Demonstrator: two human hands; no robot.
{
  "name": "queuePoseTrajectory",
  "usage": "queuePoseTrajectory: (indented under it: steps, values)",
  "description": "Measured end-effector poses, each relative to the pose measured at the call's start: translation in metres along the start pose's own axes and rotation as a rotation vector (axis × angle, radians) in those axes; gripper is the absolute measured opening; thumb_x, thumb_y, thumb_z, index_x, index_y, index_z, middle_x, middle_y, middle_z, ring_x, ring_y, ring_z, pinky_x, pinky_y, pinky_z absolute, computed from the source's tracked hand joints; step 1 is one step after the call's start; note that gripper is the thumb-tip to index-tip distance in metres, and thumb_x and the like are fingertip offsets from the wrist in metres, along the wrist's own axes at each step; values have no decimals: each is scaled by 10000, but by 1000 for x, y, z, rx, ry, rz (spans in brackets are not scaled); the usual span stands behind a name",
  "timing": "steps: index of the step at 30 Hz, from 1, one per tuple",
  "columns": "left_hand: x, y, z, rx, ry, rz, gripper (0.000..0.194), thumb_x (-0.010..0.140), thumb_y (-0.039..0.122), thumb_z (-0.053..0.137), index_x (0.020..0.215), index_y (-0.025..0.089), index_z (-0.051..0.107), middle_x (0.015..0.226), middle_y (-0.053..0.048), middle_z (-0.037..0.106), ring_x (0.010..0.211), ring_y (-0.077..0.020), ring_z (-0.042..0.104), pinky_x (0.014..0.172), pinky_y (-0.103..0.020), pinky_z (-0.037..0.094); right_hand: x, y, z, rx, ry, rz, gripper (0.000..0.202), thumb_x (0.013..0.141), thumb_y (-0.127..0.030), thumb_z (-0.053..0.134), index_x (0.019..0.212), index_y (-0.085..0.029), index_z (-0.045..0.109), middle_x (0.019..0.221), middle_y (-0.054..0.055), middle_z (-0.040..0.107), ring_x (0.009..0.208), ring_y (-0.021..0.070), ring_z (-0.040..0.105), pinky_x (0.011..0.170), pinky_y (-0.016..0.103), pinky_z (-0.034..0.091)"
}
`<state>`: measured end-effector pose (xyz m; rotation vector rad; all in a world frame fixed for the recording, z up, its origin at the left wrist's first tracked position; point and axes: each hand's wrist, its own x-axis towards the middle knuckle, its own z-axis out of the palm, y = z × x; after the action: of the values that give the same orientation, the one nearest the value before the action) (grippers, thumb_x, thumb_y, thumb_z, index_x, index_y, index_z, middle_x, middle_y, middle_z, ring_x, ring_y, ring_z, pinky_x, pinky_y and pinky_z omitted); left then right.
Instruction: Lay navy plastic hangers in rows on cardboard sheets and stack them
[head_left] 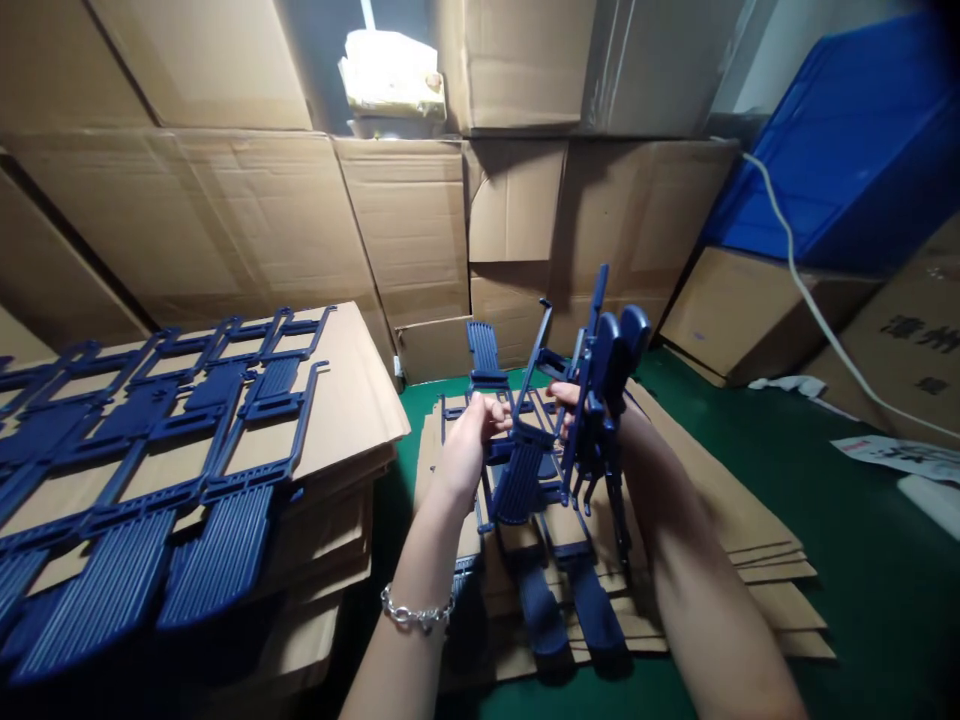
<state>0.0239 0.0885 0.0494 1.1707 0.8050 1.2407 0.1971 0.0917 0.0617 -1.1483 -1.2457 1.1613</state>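
Over the right-hand cardboard stack, my right hand [568,397] is closed around a bundle of dark blue plastic frames [600,370] held upright, several together. They have rounded paddle-like ends and thin side arms; the bundle hides part of the fingers. My left hand [469,435], a chain bracelet on its wrist, has its thumb and fingers pinched at the edge of a blue frame with a ribbed panel [520,482], which hangs tilted between both hands. Beneath the hands lie more blue frames [541,600] on the cardboard, their rounded ends toward me.
At left, rows of blue ribbed frames [225,550] cover another stack of cardboard sheets [360,400]. Cardboard boxes [225,200] form a wall behind. A blue bin [832,150] sits on a box at right, with a pale cable [787,240] hanging down. The tabletop [750,450] is green.
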Motion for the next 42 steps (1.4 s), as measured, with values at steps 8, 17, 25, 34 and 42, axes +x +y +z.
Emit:
queuePoseTrajectory:
  steps: [8,17,25,34,42]
  values:
    - [-5,3,4,-49,-18,-95,216,725,279,573,833,188,410,871,-7,571,715,-111,580,703,-234,422,-8,3,-14,234,73,-42,258,669,-318,624,862,-165,549,538,-29,437,470,88,437,418,206,364]
    - [-7,18,-14,236,-13,6,474,750,348,551,1142,199,329,651,-7,617,443,-105,508,432,-196,358,-18,-8,-17,191,67,-175,233,687,-322,600,870,-179,589,603,-6,437,528,85,421,443,196,370]
    - [-14,25,-21,-26,-342,106,211,586,160,459,788,141,517,879,-79,654,806,-196,620,524,-200,432,-35,-16,-10,324,141,-137,190,709,-310,590,844,-177,570,620,-14,385,513,66,378,418,166,324]
    - [-30,28,-3,608,-341,368,154,802,187,468,922,163,561,909,-59,649,832,-152,621,725,-254,481,-31,-18,-31,414,48,-189,168,696,-271,546,842,-188,536,580,-38,266,466,60,310,431,184,346]
    - [-47,46,0,1130,-266,540,148,782,222,538,834,262,671,727,30,641,660,-111,565,591,-219,403,-61,-27,-19,334,202,-265,175,753,-273,563,872,-147,568,685,-1,387,555,65,395,458,192,339]
